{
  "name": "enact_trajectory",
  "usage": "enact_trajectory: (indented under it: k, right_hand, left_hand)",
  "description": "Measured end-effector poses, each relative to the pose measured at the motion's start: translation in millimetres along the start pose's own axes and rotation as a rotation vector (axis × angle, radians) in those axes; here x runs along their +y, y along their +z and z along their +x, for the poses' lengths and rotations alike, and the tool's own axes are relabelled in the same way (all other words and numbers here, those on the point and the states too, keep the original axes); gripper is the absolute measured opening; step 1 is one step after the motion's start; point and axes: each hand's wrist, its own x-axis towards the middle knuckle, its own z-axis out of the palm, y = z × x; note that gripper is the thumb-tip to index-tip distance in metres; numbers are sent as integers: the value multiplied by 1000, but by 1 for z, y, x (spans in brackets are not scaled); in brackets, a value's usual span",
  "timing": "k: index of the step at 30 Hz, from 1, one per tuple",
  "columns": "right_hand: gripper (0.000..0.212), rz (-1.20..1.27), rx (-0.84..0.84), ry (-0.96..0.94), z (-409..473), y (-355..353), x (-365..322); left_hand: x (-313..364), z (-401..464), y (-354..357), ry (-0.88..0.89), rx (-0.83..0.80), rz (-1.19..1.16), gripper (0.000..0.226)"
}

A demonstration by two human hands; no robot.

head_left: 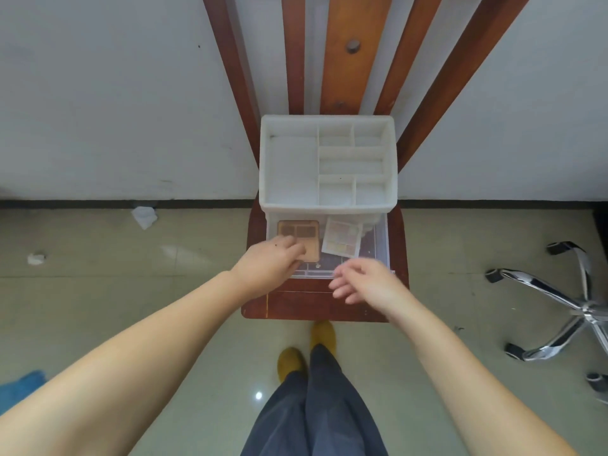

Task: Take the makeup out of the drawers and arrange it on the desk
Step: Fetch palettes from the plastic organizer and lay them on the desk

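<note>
Left hand (274, 261) pinches the brown palette (299, 238) in my open drawer (378, 248) at frame centre; right hand (365, 281) hovers slack. Pale palette (342, 240) waits; nothing arranged yet.

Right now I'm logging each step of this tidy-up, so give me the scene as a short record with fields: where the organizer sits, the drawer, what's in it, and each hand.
support: wooden chair
organizer: white plastic organizer on the chair seat, its top compartments look empty
drawer: clear drawer pulled out toward the person
contents: brown palette on the left, pale palette on the right
left hand: left hand grips the brown palette's near edge
right hand: right hand open above the drawer's front edge, holds nothing
</note>
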Motion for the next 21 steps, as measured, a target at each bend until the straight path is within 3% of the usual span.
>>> enact_trajectory:
  k: [3,6,8,11,15,21]
  right_hand:
    - [24,-516,271,-294,30,-18,-13]
    - [41,-974,247,-335,68,-14,-8]
    - [55,-1114,228,-285,83,-10,-6]
    - [62,-1182,277,-330,91,-7,-4]
    - [55,-1205,271,-405,89,-7,-1]
    - [58,-736,191,-308,54,-21,-13]
  left_hand:
    - [-2,17,9,-115,-95,31,40]
    - [5,40,17,-139,-141,204,63]
    - [7,48,23,-172,-172,326,76]
    - [3,51,29,-224,-161,348,84]
    - [-3,50,25,-153,-147,313,78]
    - [5,29,-10,-206,-147,-102,74]
